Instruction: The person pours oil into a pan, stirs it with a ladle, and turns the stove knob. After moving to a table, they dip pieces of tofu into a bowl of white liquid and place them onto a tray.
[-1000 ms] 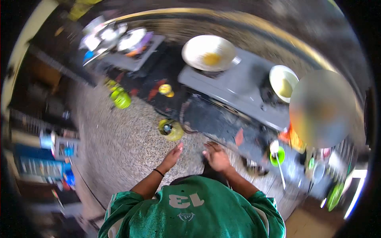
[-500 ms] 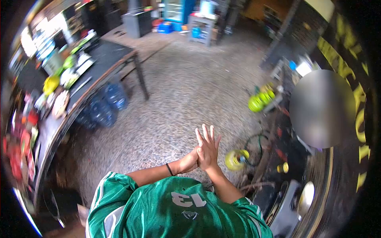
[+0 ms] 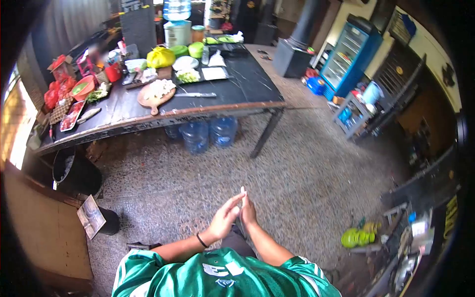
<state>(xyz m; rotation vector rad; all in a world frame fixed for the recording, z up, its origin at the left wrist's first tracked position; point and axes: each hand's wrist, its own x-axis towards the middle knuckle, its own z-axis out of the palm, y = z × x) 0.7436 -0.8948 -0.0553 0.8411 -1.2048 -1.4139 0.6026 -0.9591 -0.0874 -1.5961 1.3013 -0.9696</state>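
My left hand [image 3: 223, 219] and my right hand [image 3: 248, 211] are held together in front of my chest, palms touching, fingers mostly straight. Neither hand holds anything. A dark band sits on my left wrist. Below them is my green jersey [image 3: 217, 277]. The hands hover over a speckled stone floor [image 3: 307, 183], well short of the long dark table [image 3: 232, 94] ahead.
The table carries a round wooden board [image 3: 156, 95] with chopped food, a knife [image 3: 195, 94], a yellow bag [image 3: 161, 57], bowls and red items. Water jugs [image 3: 208, 133] stand beneath it. A black bin [image 3: 74, 173] is left, a blue fridge [image 3: 349, 52] back right, green-yellow containers [image 3: 357, 237] lower right.
The view has swung from the stove counter across the floor to the long table. My hands, apart a second ago, came together and stay pressed palm to palm.
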